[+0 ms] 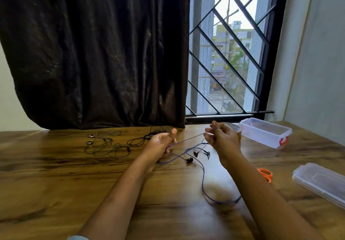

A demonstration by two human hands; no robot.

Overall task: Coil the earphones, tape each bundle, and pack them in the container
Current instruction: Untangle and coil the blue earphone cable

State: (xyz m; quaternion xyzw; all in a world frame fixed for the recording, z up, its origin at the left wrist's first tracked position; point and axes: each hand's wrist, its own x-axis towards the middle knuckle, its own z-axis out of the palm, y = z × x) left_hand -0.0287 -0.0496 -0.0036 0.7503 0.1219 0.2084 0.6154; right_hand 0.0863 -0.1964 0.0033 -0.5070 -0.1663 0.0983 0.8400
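Clear plastic container (261, 137) open, lid (321, 181) well apart; left hand (162, 144) and right hand (222, 139) clamp purple earphones (189, 160) between curled fingers.

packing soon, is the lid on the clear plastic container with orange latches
No, the clear plastic lid lies apart from the open container.

My counter (56, 174) of glossy grained wood, clear smooth plastic container (265, 133) and lid (321, 181), shiny dark cloth curtain (93, 52), matt purple earphone cord (202, 182), orange plastic scissors (266, 174) handles
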